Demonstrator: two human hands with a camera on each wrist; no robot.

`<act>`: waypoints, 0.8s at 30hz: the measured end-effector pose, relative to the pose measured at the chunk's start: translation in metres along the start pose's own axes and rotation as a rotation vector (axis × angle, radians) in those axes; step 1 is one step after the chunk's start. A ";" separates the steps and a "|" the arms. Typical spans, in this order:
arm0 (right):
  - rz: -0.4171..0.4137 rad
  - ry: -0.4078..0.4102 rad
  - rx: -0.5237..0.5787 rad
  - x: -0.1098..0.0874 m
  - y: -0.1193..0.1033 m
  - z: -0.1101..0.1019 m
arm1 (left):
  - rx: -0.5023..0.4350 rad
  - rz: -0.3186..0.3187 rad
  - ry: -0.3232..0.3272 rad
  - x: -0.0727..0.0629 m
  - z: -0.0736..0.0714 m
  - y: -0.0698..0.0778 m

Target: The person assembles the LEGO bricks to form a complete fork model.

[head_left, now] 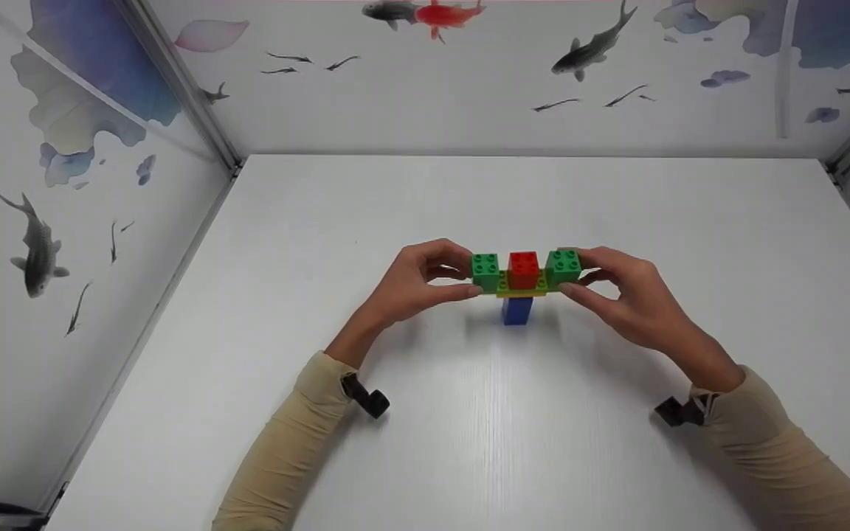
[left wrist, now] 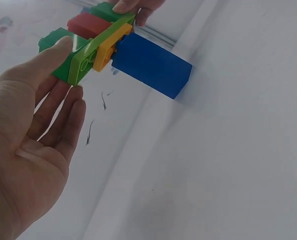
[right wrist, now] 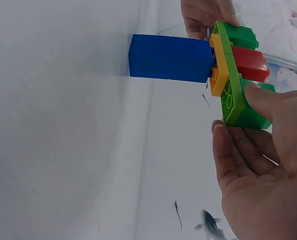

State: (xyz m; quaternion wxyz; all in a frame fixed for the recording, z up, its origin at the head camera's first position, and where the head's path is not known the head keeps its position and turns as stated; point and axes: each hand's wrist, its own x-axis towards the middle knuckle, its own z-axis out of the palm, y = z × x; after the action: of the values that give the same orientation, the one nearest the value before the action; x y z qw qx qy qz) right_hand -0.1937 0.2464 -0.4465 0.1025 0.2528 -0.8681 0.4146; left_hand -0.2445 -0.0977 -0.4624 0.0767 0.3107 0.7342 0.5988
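A toy-brick build stands near the middle of the white table. Its column is two blue bricks (right wrist: 171,57), topped by a yellow plate (right wrist: 218,82) and light green plates (left wrist: 84,60). Along the top sit a left green brick (head_left: 485,274), a red brick (head_left: 522,271) and a right green brick (head_left: 563,266), with gaps between them. My left hand (head_left: 425,280) pinches the left green brick, thumb on the near side. At the opposite end my right hand (head_left: 631,299) pinches the right green brick the same way. Both hands' far fingers are partly hidden in the head view.
White panels printed with fish (head_left: 591,48) rise behind the table (head_left: 322,206) and on its left. A metal frame post (head_left: 181,81) marks the back left corner. Small black cameras (head_left: 375,403) are strapped at both wrists, over tan sleeves (head_left: 277,450).
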 end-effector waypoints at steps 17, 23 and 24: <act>0.041 -0.015 0.003 -0.001 0.001 -0.001 | 0.035 -0.003 0.018 0.000 0.001 -0.002; 0.042 -0.019 0.003 0.000 0.001 0.000 | 0.053 0.017 0.041 -0.001 0.000 -0.004; 0.042 -0.018 -0.001 0.000 0.001 0.000 | 0.052 0.020 0.040 -0.001 0.000 -0.004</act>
State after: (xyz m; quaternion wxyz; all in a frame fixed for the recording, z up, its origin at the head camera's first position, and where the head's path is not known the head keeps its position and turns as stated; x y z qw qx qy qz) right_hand -0.1943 0.2475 -0.4472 0.0861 0.2383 -0.8743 0.4140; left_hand -0.2452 -0.0983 -0.4661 0.0476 0.3080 0.7477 0.5864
